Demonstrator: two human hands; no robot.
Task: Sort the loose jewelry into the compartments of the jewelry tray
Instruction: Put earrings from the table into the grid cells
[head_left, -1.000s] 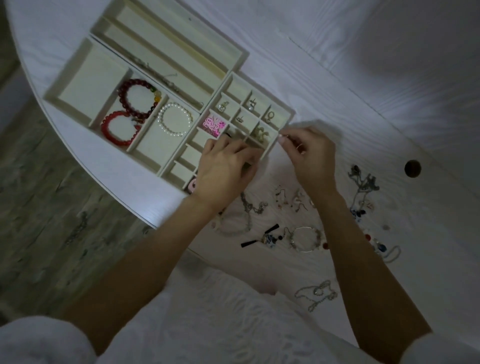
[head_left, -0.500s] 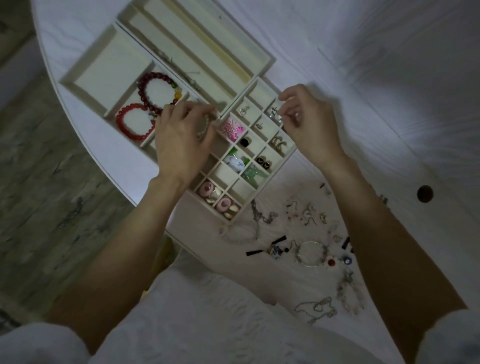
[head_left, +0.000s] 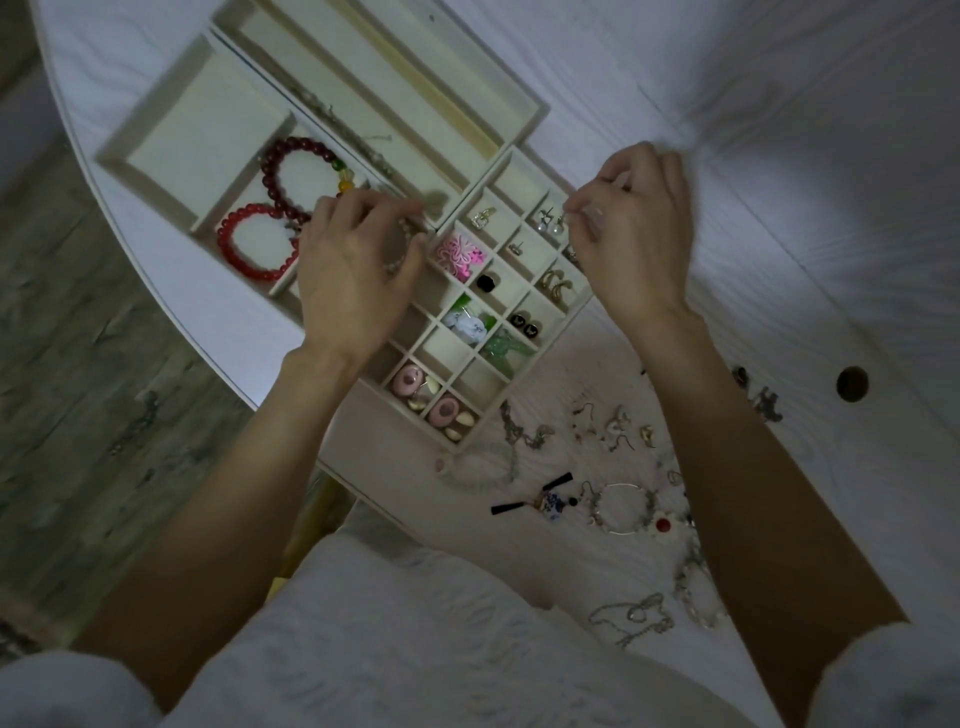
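The cream jewelry tray (head_left: 156, 106) lies at the table's far left. It holds two red bead bracelets (head_left: 257, 244), a pink ornament (head_left: 460, 252), pearl studs (head_left: 550, 224) and other small pieces. My left hand (head_left: 353, 280) hovers over the bracelet section, fingers curled round a pearl bracelet (head_left: 401, 234) that is mostly hidden. My right hand (head_left: 636, 239) is over the tray's far right corner, next to the pearl studs. Its thumb and forefinger pinch a small piece too tiny to identify. Loose jewelry lies near me: a hoop bracelet (head_left: 621, 512), a black tassel earring (head_left: 540, 499), small earrings (head_left: 615, 428).
The white table (head_left: 779, 208) has a round hole (head_left: 852, 383) at the right. Its curved edge runs along the left, with the floor (head_left: 78, 415) below. A silver chain (head_left: 634, 616) and a pale bead strand (head_left: 480, 480) lie near my lap.
My left hand went from the tray's near grid up to the pearl bracelet section. My right hand rose from the tray's right edge to its far corner. The view shifted down.
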